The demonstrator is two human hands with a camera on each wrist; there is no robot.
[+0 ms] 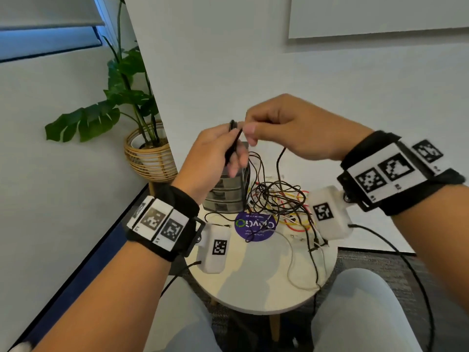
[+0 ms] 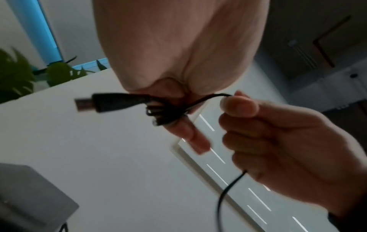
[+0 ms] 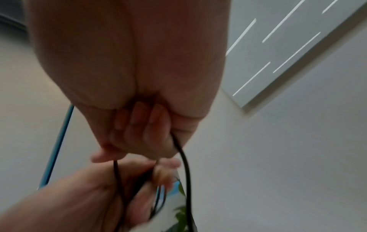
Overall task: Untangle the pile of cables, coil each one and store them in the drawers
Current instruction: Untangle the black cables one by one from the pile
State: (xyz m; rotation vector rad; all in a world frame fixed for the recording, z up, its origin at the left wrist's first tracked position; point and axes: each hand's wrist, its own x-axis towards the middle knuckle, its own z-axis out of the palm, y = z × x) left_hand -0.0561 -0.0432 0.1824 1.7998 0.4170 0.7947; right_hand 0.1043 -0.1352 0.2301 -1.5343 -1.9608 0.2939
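Head view, hands: left hand [image 1: 215,158] gripping a small bundle of black cable [image 1: 233,142]; right hand [image 1: 286,128] pinching the same cable just beside it, both raised above the worktop [image 1: 253,283].
Head view, hazard: trailing length still threaded into the cable pile [image 1: 276,201]; pulling likely to drag the pile toward the near rim.
Head view, room: drawers [image 1: 224,196] beside the pile, fronts closed; wall close behind.
Left wrist view, hazard: plug [image 2: 93,102] protruding from loose turns; coil could slip off the fingers.
Right wrist view, grip: fingers [image 3: 139,125] curled round the cable; blurred, tension unclear.
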